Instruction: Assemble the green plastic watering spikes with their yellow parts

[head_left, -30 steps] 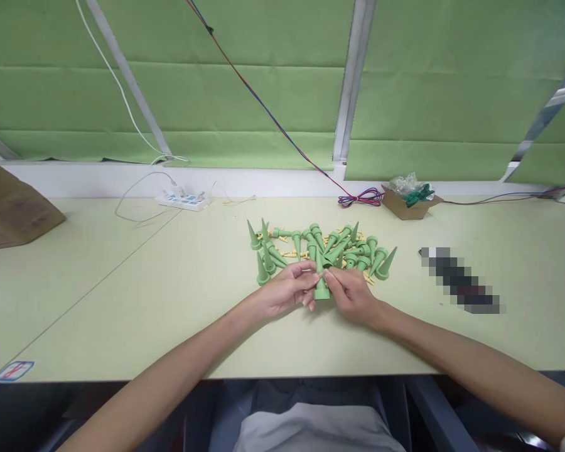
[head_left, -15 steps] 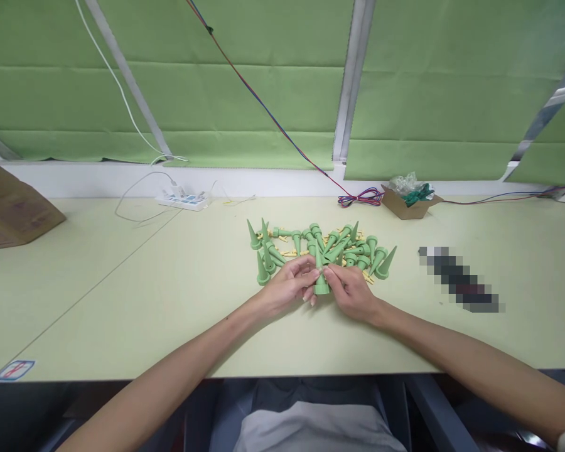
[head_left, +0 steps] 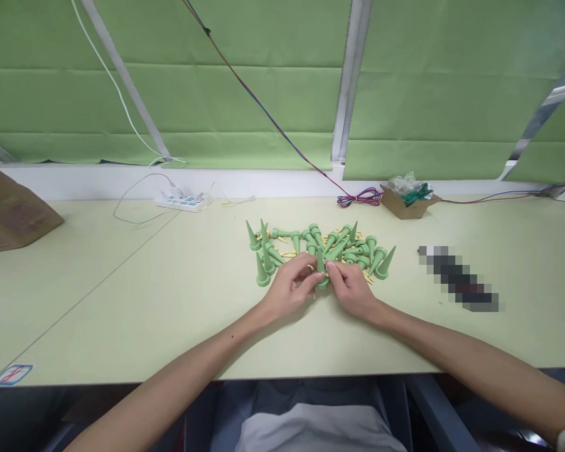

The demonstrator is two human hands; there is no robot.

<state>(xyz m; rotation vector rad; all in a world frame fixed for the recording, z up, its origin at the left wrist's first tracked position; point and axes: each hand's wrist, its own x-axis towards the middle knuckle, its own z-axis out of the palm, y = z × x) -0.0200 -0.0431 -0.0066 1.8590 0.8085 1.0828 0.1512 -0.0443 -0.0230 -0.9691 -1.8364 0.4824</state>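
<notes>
Since the earlier frame, I see the green cone has shifted away from the body, toward the pile, and the left hand has moved with it, its thumb now lower on the cone. The right hand has barely moved.

From my end the cone reads as upright, base down, between the two hands; I can't tell whether its base touches the counter. The left hand curves around it, gripping it between thumb and bent fingers. The right hand is closed, thumb against forefinger, right beside the cone; anything pinched there is too small for me to make out.

Just beyond the hands I have a loose pile of other green cones, some standing and some lying, with yellow pieces among them. Farther off to the right sits a pixelated dark object; at the back I see a small carton and a white power strip.
</notes>
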